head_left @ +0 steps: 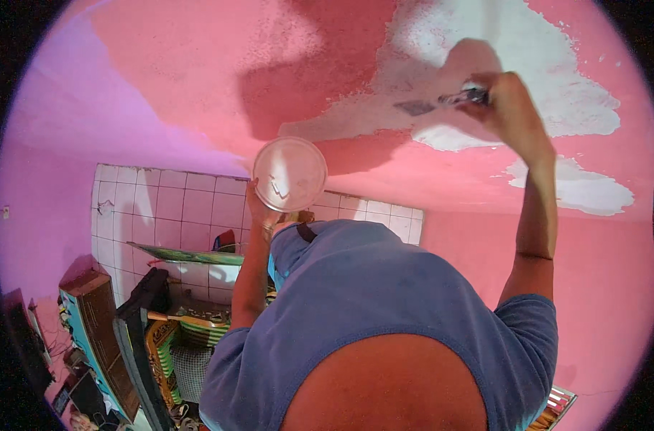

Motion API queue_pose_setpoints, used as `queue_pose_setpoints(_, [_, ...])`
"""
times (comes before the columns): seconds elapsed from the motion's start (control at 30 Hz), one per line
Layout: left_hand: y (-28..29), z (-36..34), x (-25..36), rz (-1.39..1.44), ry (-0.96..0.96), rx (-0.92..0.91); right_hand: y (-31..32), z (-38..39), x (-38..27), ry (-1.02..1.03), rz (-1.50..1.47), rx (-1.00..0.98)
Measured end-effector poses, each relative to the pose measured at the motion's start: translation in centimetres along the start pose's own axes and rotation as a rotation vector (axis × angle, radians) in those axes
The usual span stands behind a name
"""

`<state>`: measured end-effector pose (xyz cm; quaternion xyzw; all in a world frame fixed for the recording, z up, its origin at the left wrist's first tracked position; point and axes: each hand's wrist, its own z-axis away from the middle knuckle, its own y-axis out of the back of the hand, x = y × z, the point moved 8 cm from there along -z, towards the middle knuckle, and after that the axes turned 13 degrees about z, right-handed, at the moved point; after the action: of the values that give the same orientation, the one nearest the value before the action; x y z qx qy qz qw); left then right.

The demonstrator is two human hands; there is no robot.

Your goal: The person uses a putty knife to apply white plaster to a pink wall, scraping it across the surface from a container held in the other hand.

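A putty knife with a dark handle is gripped in my right hand, which is slightly blurred. Its blade lies at or just off the pink wall, beside a large pale filler patch; whether it touches cannot be told. My left hand is closed on the lower left edge of a round, whitish plastic tub. A little white material shows inside the tub. A smaller white patch lies on the wall near my right forearm.
Below at left stand a green-striped chair with a carved wooden frame, a long black case and a brown cabinet. White tiles cover the floor. A green-edged board is near my left forearm.
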<state>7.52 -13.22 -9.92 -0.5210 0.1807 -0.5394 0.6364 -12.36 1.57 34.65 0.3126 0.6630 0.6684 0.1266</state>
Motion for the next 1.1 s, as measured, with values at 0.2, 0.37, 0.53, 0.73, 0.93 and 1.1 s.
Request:
queue_pose_setpoints(0.2, [0.2, -0.1, -0.3, -0.088, -0.008, -0.032, -15.6, 0.1, 0.3, 0.126, 0.222, -0.061])
queue_pose_setpoints(0.37, [0.3, -0.4, -0.4, -0.066, 0.003, -0.081, -17.2, -0.4, 2.0, 0.052, 0.22, -0.044])
queue_pose_setpoints(0.53, [0.6, -0.2, -0.7, 0.093, 0.075, 0.019, -5.9, -0.5, 1.5, 0.081, 0.169, 0.196])
queue_pose_setpoints(0.73, [0.2, 0.1, -0.2, 0.027, 0.028, 0.041, -0.7, 1.8, 3.8, -0.097, 0.099, -0.012])
queue_pose_setpoints(0.93, [0.1, -0.9, -1.8, 0.288, 0.194, 0.024, -15.0, 2.9, 2.9, 0.095, 0.196, -0.113])
queue_pose_setpoints(1.1, [1.1, -0.9, -1.7, 0.283, 0.204, 0.045, -19.3, 1.3, 3.1, 0.095, 0.221, -0.096])
